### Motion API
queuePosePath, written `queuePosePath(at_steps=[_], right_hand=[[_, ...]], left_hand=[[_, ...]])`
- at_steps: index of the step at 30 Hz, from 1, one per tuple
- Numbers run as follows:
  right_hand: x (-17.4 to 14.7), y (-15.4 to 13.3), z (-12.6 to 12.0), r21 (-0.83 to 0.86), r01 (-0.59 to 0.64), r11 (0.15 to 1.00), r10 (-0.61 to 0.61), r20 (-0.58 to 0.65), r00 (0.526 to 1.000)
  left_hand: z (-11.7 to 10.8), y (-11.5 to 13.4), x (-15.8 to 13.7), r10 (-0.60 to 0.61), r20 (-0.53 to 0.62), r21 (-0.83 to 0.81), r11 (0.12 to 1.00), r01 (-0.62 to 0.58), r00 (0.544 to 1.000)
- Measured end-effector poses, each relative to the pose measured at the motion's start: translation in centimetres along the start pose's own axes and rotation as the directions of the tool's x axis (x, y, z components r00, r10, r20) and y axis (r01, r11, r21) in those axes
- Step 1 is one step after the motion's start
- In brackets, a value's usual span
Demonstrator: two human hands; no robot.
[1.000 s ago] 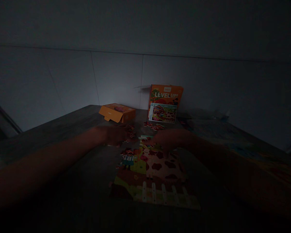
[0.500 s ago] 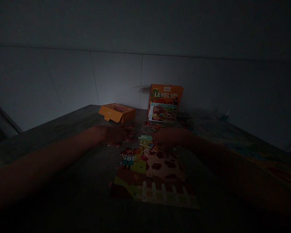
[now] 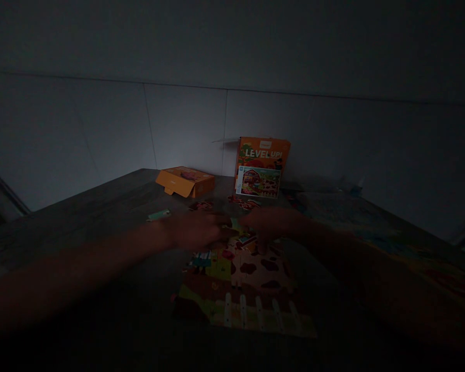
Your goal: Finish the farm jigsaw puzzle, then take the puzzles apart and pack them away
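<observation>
A partly joined jigsaw puzzle lies on the table before me, with a spotted cow, a white fence and green ground on it. My left hand reaches over its upper left part, fingers stretched out and slightly blurred, covering part of a printed figure. At the puzzle's top edge my right hand has its fingers bent down against a puzzle piece. Between both hands a pale green puzzle piece shows. Dim light hides the fingertips in part.
Loose puzzle pieces lie behind my hands, and a green-topped piece rests to the left. An orange box lies open at the back. Another orange box stands upright, a picture card leaning on it. Clear plastic sits far right.
My left hand has moved right, from the loose pieces onto the puzzle's upper left part. The green-topped piece at left has come into view. My right hand stays nearly in place.
</observation>
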State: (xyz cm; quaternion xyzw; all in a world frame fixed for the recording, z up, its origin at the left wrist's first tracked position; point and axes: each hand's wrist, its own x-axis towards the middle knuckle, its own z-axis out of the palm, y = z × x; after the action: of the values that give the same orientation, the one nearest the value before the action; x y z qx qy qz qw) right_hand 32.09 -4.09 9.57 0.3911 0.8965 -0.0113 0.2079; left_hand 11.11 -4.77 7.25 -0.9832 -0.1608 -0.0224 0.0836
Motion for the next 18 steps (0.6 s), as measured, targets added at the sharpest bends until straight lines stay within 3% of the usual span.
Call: queuePosePath(at_steps=[2, 6, 10, 18], right_hand=[[-0.1, -0.2, -0.2, -0.002, -0.009, 1.000, 0.009, 0.029, 1.000], [0.0, 0.0, -0.2, 0.042, -0.032, 0.999, 0.031, 0.012, 0.999], [0.0, 0.3, 0.0, 0.029, -0.030, 0.999, 0.031, -0.025, 0.999], [0.2, 0.4, 0.4, -0.034, -0.045, 0.998, 0.041, -0.089, 0.995]], left_hand=[[1.2, 1.3, 0.6, 0.039, -0.061, -0.012, 0.999, -0.040, 0.997], [3.5, 2.3, 1.3, -0.133, -0.222, -0.122, 0.987, 0.108, 0.966], [4.2, 1.7, 1.3, -0.219, -0.261, -0.283, 0.948, 0.142, 0.940], [4.5, 1.4, 1.3, -0.214, -0.318, -0.407, 0.911, 0.071, 0.924]])
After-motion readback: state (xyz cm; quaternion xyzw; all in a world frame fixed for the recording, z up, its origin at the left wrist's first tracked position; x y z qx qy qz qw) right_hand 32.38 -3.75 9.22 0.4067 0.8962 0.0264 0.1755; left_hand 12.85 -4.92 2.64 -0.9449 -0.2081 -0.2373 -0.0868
